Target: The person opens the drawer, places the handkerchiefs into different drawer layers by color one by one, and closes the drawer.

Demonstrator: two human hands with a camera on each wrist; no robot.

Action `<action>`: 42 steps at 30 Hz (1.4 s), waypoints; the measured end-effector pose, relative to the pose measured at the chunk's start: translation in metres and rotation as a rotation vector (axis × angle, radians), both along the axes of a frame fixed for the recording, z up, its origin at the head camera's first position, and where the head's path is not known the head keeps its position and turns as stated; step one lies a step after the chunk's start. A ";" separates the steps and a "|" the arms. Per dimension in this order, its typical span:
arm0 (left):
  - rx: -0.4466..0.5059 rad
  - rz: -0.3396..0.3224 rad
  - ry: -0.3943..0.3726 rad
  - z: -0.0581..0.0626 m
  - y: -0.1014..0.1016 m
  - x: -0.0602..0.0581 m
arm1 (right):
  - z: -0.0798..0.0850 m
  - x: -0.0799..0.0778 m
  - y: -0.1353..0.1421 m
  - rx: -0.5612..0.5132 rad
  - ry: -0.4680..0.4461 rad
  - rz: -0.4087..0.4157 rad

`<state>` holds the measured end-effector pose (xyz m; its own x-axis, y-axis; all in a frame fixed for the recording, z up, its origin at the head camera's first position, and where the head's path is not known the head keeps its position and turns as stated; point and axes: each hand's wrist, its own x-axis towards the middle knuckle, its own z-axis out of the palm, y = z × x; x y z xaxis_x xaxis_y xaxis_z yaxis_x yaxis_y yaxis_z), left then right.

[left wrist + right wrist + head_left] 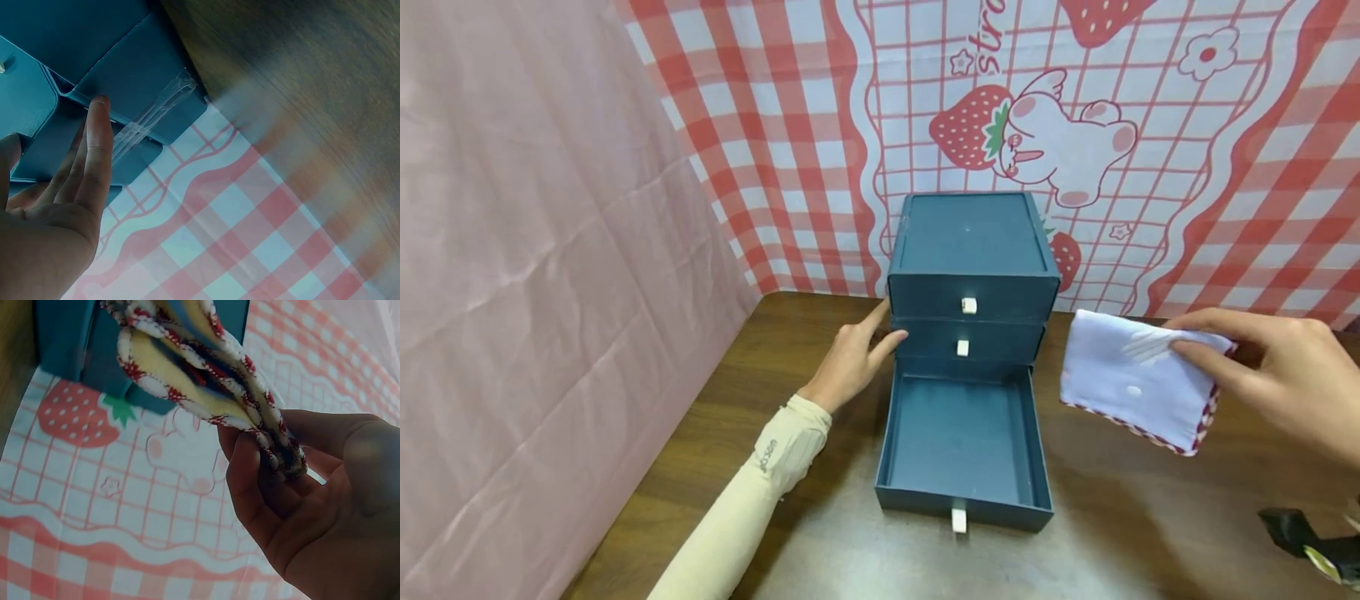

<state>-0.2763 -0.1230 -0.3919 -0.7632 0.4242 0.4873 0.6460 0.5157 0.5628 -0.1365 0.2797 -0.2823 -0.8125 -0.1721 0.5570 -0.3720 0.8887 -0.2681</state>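
Observation:
A dark teal unit of three stacked drawers (pixel 974 235) stands on the table. Its bottom drawer (pixel 964 433) is pulled out, with nothing inside. My left hand (pixel 850 358) touches the unit's left side with fairly straight fingers, the thumb at the front edge by the middle drawer (pixel 925 340); the left wrist view shows this hand (pixel 65 181) against the side wall. To the right of the unit, my right hand (pixel 1273 367) pinches a folded cloth (pixel 1120 367), pale with red-and-white stitched edging. Several folded layers of the cloth (pixel 181 375) show in the right wrist view.
The upper two drawers are closed, each with a small white knob (pixel 969 306). Behind hangs a strawberry-print checked cloth (pixel 797 167), and a pink curtain (pixel 550 292) lines the left. A black object (pixel 1292 533) lies at the right edge of the brown wooden table (pixel 1120 542).

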 end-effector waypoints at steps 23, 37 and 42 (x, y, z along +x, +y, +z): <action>0.006 0.015 0.009 -0.004 -0.005 0.001 | -0.024 0.003 -0.082 -0.150 0.006 0.446; 0.012 -0.006 0.008 -0.003 -0.002 -0.001 | -0.057 -0.014 -0.121 -0.219 -0.085 0.587; 0.013 -0.013 0.006 -0.003 -0.002 -0.002 | -0.070 -0.017 -0.125 -0.247 -0.181 0.605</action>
<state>-0.2787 -0.1247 -0.3945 -0.7550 0.4277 0.4970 0.6557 0.5003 0.5655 -0.1536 0.1546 -0.3526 -0.6974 -0.5113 0.5022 -0.7147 0.4430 -0.5413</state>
